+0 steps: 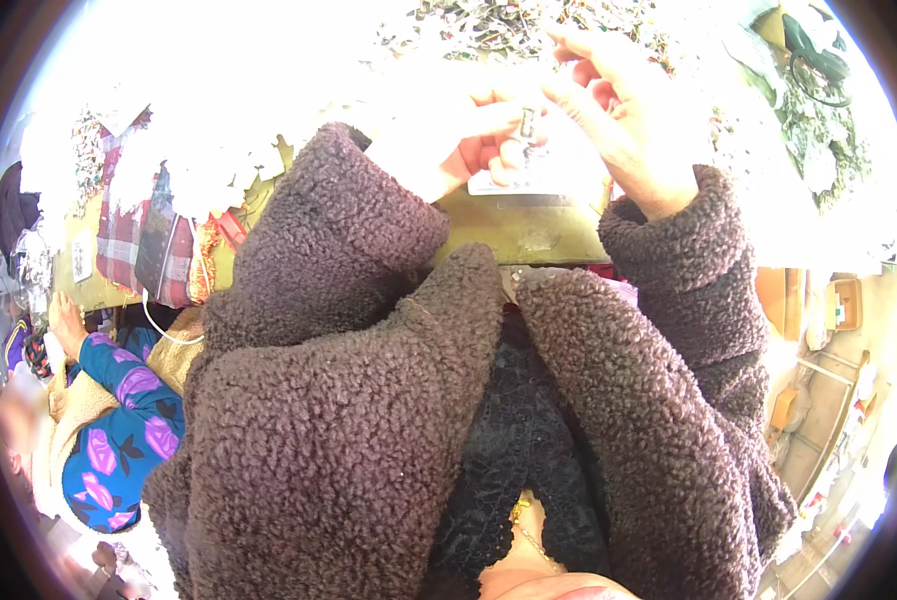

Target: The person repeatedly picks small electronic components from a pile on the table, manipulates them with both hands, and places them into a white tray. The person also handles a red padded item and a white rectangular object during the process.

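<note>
Pinched between the fingertips of your left hand point(476, 152), a small, oblong, silver-and-dark piece point(528, 122) stands roughly upright near 12 o'clock, above a pale, flat sheet point(514, 187) on a yellow-green tabletop point(509, 235). Your right hand point(624, 120) hovers just beside it toward 1 o'clock, fingers curled and thumb reaching toward the piece; glare hides the fingertips, so you cannot tell whether they close on anything. Both your wrists emerge from the cuffs of a curly, dark-brown fleece jacket point(319, 430). Beyond your hands, past 12 o'clock, spreads a heap of small, mixed metallic-looking bits point(509, 28). At 2 o'clock lies a crumpled, green-and-white bundle point(819, 145). Toward 9 o'clock, a red-and-grey plaid cloth point(121, 235) lies on the table, while nearby a co-worker in a blue, purple-flowered sleeve point(134, 385) rests a hand point(67, 322) at its edge.
</note>
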Action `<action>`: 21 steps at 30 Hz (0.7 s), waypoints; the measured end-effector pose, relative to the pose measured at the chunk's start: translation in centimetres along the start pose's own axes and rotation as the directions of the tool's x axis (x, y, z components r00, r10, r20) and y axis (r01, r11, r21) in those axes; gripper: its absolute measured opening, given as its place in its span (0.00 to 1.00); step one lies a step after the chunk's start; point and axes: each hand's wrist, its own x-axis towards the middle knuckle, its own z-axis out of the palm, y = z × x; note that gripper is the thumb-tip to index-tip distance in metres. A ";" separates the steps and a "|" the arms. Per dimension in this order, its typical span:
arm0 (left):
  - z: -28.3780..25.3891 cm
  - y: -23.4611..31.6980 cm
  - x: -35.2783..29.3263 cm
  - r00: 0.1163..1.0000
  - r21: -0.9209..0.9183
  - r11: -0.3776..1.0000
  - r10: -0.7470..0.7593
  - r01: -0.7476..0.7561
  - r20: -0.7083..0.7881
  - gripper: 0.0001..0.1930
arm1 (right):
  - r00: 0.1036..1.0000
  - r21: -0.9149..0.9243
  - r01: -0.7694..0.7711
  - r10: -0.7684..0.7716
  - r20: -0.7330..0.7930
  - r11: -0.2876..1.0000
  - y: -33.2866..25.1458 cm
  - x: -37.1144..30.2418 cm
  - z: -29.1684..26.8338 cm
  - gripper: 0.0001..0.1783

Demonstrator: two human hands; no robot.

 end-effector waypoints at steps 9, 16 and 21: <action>-0.9 0.4 -1.5 0.996 0.298 0.952 -0.083 0.071 0.030 0.12 | 0.996 0.017 0.068 -0.068 -0.049 0.998 -1.2 -2.3 2.3 0.09; -1.0 0.5 -1.3 0.999 0.284 0.959 0.029 -0.015 -0.044 0.08 | 0.970 -0.073 0.242 -0.244 -0.015 0.968 -0.9 -2.9 3.4 0.10; -0.5 0.2 -1.3 0.994 0.031 0.998 0.058 -0.056 -0.088 0.09 | 0.778 -0.211 0.577 -0.609 -0.150 0.789 -0.1 -2.5 3.6 0.16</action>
